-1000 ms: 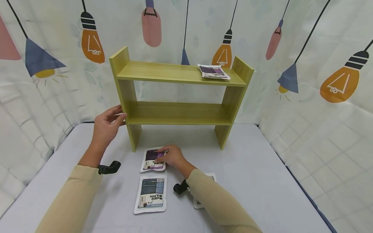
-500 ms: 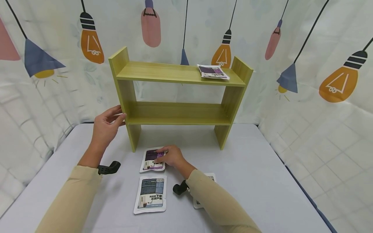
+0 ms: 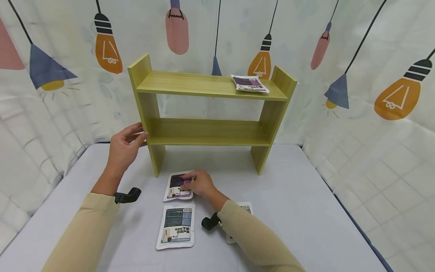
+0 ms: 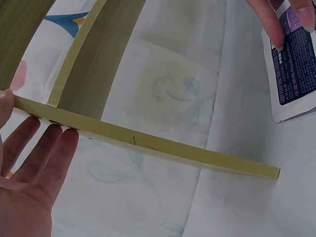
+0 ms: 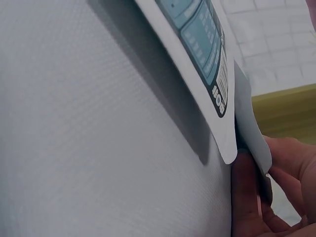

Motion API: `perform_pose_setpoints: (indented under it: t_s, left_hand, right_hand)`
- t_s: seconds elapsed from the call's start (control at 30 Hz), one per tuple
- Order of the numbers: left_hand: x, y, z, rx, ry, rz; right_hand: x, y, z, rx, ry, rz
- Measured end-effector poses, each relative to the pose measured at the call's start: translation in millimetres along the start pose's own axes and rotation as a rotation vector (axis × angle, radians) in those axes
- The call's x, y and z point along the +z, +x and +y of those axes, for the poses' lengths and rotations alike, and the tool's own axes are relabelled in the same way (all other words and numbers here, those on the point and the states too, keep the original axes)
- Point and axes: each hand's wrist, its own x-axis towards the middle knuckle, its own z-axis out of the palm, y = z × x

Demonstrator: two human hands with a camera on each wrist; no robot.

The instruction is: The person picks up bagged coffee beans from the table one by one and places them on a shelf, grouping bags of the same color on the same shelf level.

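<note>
My left hand (image 3: 125, 149) touches the left side panel of a two-tier yellow-green wooden shelf (image 3: 204, 133). In the left wrist view the thumb lies at the panel's front edge while the loosely extended fingers (image 4: 59, 153) meet its outer face. My right hand (image 3: 203, 184) pinches the right edge of a white pouch with a purple label (image 3: 174, 189), flat on the table before the shelf. The right wrist view shows that pouch's edge (image 5: 252, 123) raised between the fingers. Nearer me lies a white pouch with a blue-grey label (image 3: 176, 226).
Several pouches with purple labels (image 3: 250, 84) are stacked at the right of the shelf's top board. Another pouch (image 3: 246, 206) lies partly hidden under the right sleeve (image 3: 255, 238). A white cloth covers the table (image 3: 306, 211), and a patterned curtain (image 3: 204, 34) hangs behind.
</note>
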Motion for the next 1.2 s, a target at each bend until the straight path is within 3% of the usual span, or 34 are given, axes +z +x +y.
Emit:
perform_pose_setpoints:
  t_s: [0.2, 0.67, 1.2]
  left_hand:
    - [-0.2, 0.7, -0.1, -0.004, -0.002, -0.011]
    - [-0.6, -2.2, 3.8, -0.012, 0.018, 0.0]
    - [-0.9, -1.3, 1.6, -0.028, -0.003, -0.002]
  right_hand:
    - [-1.2, -3.1, -2.1, 0.029, 0.052, 0.0]
    - [-6.7, -3.2, 4.7, -0.003, 0.116, -0.047]
    - [-5.9, -3.9, 8.8, 0.051, 0.172, -0.086]
